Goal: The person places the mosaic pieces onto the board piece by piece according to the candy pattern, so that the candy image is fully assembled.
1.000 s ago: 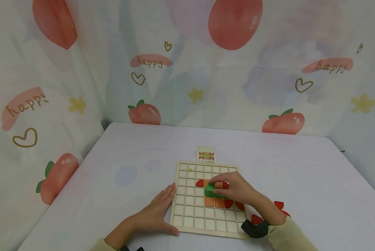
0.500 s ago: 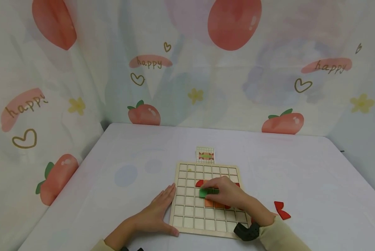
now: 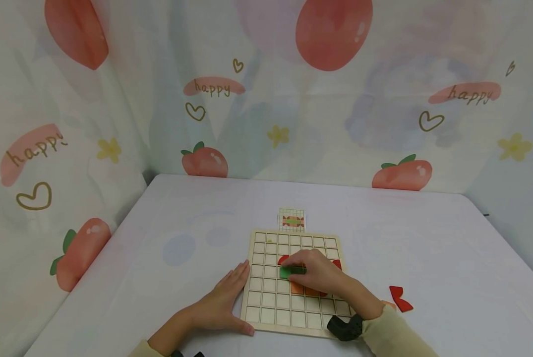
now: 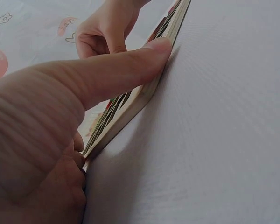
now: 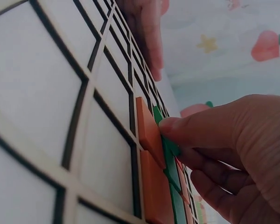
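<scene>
as the right hand (image 3: 315,270) is pinching the green tile (image 3: 285,272) on the board (image 3: 283,316) beside a red piece (image 3: 283,259), gentle, flat pushing is probably working best while the left hand (image 3: 219,305), fingers straight, is steadying the board's side.

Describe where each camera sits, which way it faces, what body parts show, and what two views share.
Head: on the head, facing forward and down at the grid board and table; shows the left hand and the right hand pinching a green piece.
Left wrist: on that wrist, looking past the left thumb along the board's edge; right hand beyond.
Right wrist: on that wrist, looking low across the board at the right hand's pinch; left fingers beyond.
Shared: head and right wrist both show the green piece and orange pieces.
</scene>
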Demonstrator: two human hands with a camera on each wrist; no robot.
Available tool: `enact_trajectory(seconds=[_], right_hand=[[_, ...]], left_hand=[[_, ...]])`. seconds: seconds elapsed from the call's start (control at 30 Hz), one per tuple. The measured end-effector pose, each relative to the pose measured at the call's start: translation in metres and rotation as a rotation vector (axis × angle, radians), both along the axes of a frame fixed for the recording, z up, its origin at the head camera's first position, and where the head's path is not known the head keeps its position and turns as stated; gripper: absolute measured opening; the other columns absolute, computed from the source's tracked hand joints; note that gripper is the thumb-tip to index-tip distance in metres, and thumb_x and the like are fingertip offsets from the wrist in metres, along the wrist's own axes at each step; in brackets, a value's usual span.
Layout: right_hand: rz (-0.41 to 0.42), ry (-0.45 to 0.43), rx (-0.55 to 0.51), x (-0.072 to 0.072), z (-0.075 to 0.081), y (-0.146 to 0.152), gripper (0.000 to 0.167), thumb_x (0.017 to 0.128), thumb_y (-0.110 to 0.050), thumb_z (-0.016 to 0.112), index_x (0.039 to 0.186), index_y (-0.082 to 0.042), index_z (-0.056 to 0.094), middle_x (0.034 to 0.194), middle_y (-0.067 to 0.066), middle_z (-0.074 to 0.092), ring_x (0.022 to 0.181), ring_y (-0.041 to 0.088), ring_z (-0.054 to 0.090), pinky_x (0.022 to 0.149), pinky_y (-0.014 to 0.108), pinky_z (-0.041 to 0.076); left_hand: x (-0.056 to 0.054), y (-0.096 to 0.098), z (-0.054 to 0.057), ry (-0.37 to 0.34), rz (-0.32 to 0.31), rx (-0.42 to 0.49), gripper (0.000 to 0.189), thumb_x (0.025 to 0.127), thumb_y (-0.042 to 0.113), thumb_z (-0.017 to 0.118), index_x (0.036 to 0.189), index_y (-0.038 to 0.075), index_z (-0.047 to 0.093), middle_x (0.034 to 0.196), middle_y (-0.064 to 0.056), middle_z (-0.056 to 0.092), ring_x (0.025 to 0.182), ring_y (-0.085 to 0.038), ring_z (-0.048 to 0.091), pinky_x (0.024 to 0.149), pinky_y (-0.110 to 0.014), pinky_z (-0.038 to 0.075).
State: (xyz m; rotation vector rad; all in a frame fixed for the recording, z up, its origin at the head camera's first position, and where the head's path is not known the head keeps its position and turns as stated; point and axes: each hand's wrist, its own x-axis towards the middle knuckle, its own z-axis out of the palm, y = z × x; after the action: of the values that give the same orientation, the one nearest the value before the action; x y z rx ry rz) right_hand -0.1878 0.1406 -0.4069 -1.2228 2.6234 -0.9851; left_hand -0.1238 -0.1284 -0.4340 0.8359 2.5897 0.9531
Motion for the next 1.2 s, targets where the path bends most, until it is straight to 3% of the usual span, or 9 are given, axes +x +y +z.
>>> enact_trajectory(seconds=[0.9, 1.2], right_hand=[[-0.025, -0.047, 0.015, -0.0016, -0.0011, -0.0033, 0.024, 0.080, -0.010, 0.071, 0.104, -0.008, 0.069, 0.101, -0.002, 0.067, 0.096, 0.012, 0.060, 0.079, 0.028, 0.050], [-0.036, 0.047, -0.017, 0.0018, 0.0041, 0.0044, 0.027, 0.079, -0.013, 0.073, 0.105, -0.008, 0.070, 0.102, 0.000, 0.067, 0.096, 0.014, 0.060, 0.080, 0.030, 0.050]], left_hand=[[-0.0016, 0.0008, -0.0007, -0.017, 0.008, -0.016, 0.126, 0.062, 0.065, 0.071, 0.147, 0.005, 0.000, 0.153, -0.005, -0.004, 0.138, -0.017, -0.004, 0.110, -0.041, 0.003], [-0.0003, 0.0002, 0.0002, -0.017, 0.003, -0.009, 0.126, 0.063, 0.062, 0.073, 0.147, 0.004, 0.000, 0.153, -0.007, -0.003, 0.138, -0.018, -0.004, 0.110, -0.042, 0.003]])
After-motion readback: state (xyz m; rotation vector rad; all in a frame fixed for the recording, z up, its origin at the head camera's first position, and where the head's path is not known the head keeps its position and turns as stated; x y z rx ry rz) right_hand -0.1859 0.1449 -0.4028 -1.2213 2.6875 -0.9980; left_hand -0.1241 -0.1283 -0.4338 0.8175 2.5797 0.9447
